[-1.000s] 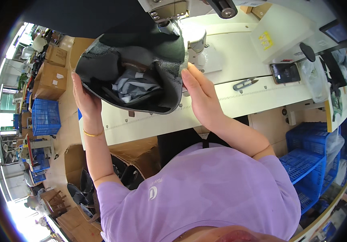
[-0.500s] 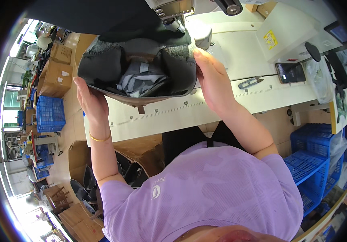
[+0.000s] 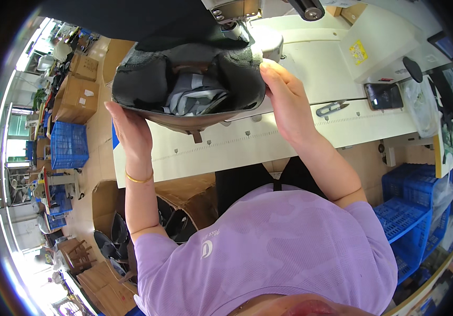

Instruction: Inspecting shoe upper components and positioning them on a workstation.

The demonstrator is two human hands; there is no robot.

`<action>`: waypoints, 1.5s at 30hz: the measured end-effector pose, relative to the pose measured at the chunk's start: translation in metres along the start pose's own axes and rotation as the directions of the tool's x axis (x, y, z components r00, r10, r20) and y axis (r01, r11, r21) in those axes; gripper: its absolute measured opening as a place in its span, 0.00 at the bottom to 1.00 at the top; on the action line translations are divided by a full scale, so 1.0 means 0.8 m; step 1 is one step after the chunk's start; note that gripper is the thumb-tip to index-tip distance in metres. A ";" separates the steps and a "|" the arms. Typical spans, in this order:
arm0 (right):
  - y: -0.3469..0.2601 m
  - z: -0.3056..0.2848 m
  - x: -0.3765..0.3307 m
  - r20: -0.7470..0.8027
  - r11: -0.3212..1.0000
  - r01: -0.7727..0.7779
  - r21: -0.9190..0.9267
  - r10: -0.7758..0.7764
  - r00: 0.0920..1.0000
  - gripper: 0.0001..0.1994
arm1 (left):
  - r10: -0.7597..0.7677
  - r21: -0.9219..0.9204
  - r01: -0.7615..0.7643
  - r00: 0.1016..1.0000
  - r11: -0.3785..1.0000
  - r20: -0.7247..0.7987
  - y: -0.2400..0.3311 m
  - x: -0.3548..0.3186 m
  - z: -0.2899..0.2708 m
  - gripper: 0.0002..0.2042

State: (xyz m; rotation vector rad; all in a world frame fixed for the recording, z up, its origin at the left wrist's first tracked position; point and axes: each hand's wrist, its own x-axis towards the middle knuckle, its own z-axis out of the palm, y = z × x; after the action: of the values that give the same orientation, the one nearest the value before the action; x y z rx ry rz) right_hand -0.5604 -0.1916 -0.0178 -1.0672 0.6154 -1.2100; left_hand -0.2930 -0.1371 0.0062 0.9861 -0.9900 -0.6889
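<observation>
A dark bag [image 3: 142, 86] with a wide mouth is held up between my two hands under the sewing machine head [image 3: 235, 10]. Its black lining shows, and a bunched grey-and-white patterned cloth [image 3: 197, 100] sits inside. A small tab [image 3: 197, 136] hangs from its near side. My left hand [image 3: 131, 129] supports the bag's lower left corner, its fingers partly hidden behind it. At the right edge, my right hand [image 3: 289, 102] grips the rim, thumb on top and the other fingers mostly out of sight. The far part of the bag meets dark material by the machine.
On the white table [image 3: 184, 152], to the right, lie thread snips [image 3: 332, 108] and a phone [image 3: 384, 97]. Blue crates [image 3: 405, 197] stand at the lower right. An open carton [image 3: 184, 192] with black pieces is below the table, and more cartons [image 3: 76, 97] stand at the left.
The bag and both hands have shifted slightly to the right, and the bag is a little higher at its near edge. The whole view has also moved slightly. Both hands keep their hold.
</observation>
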 end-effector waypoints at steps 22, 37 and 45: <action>-0.001 0.003 -0.037 0.129 0.986 -0.161 -0.030 0.164 0.978 0.15 | 0.085 0.306 -0.012 0.971 0.952 -0.225 -0.002 0.107 -0.024 0.09; 0.059 -0.004 -0.079 0.313 0.897 -0.300 -0.324 0.401 0.861 0.11 | -0.630 0.947 0.127 0.720 -0.295 -0.292 0.088 -0.123 -0.321 0.28; 0.081 0.020 -0.083 0.363 0.872 -0.369 -0.321 0.473 0.803 0.11 | -0.656 0.922 0.142 0.664 -0.359 -0.358 -0.082 -0.415 -0.326 0.33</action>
State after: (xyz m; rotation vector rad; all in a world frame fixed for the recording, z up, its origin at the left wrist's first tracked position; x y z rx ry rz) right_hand -0.5370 -0.1244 -0.0794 -1.2662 0.6140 -0.4853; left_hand -0.1936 0.2071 -0.2268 3.0173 -1.4784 -0.6210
